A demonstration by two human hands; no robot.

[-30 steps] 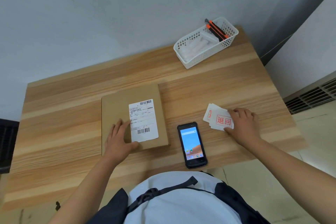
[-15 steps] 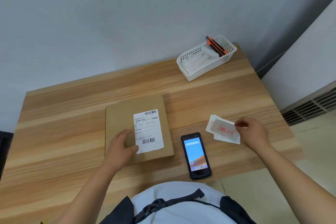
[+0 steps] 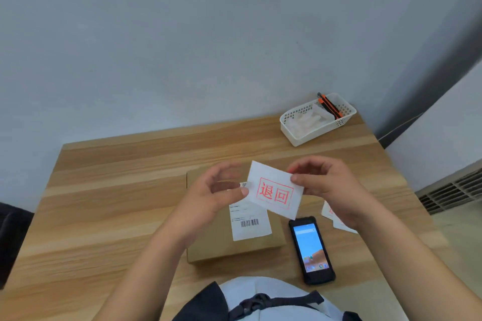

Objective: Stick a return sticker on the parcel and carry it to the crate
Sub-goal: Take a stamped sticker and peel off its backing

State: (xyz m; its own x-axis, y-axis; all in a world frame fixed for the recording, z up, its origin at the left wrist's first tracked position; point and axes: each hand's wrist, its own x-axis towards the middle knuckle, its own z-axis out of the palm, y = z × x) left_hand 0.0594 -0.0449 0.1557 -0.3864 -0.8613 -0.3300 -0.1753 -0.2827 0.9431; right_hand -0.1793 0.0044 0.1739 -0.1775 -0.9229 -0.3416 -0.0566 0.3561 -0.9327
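1. A white rectangular paper sticker printed with a red boxed stamp (image 3: 274, 189) was held up in the air between both hands, above the desk and tilted down to the right.
2. The right hand (image 3: 331, 185) pinched the sticker's upper right edge, thumb in front and the fingers (image 3: 302, 168) curled closed on it from behind.
3. The left hand (image 3: 212, 194) met the sticker's left edge with its thumb tip touching the paper; its other fingers were loosely curved and spread behind, and whether they gripped the paper could not be told.
4. The flat brown cardboard parcel (image 3: 208, 242) lay on the light wood-grain desk (image 3: 109, 203) under the hands, carrying a white shipping label with black barcodes (image 3: 249, 224).
5. A black smooth-screened phone (image 3: 311, 253) lay just right of the parcel, its screen lit.
6. More white stickers (image 3: 330, 214) lay on the desk, partly hidden by the right wrist.
7. A white perforated plastic basket (image 3: 317, 120) stood at the far right corner, holding orange-and-black tools and pale items.
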